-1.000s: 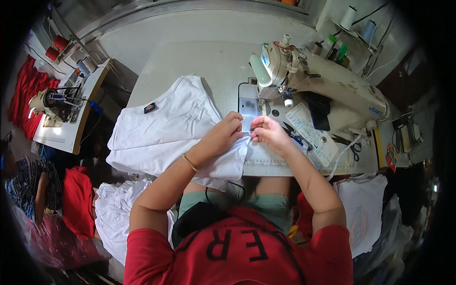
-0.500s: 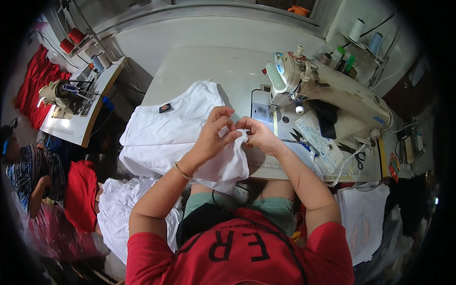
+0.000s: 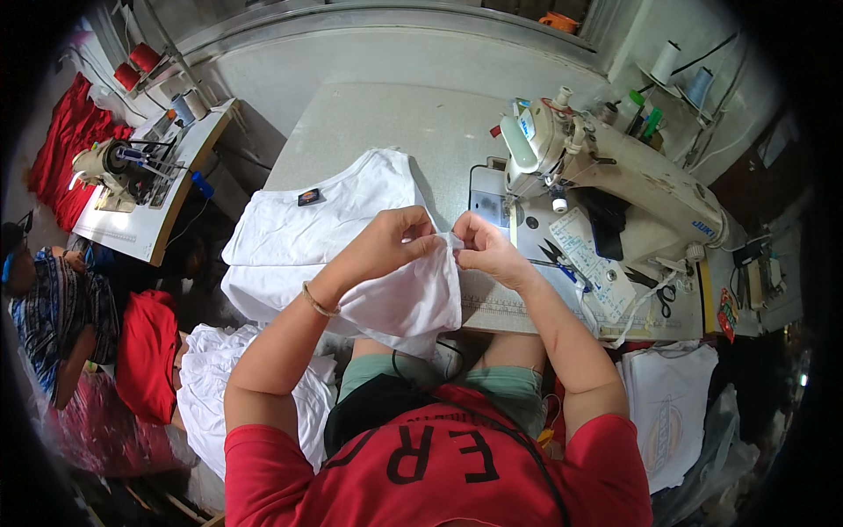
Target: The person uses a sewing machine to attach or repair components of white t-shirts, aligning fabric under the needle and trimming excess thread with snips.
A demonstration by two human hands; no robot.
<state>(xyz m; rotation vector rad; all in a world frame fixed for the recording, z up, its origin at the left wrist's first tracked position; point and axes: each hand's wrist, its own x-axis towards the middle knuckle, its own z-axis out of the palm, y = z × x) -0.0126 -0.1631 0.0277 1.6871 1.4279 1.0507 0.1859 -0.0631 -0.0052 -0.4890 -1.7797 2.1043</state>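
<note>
A white shirt (image 3: 338,230) lies on the sewing table (image 3: 378,110), with a small dark label near its neckline and its near part hanging over the front edge. My left hand (image 3: 392,244) pinches the shirt's right-hand edge between thumb and fingers. Close beside it, my right hand (image 3: 492,253) is closed on the same edge, thumb and fingertips together. The bit of cloth between the fingertips is partly hidden. To the right of both hands stands a cream sewing machine (image 3: 637,167), its needle area near my right hand.
Black thread snips (image 3: 558,258), a paper sheet (image 3: 599,268), a dark phone (image 3: 608,237) and scissors (image 3: 666,303) lie under and before the machine. White cloth (image 3: 241,386) is heaped at lower left. Another person (image 3: 66,307) sits left, near a second sewing machine (image 3: 114,167). Folded white shirts (image 3: 672,413) hang at right.
The bunched cloth at my fingertips is now drawn flatter. My left fingers have curled down, and my right hand has turned slightly, both still at the shirt's edge.
</note>
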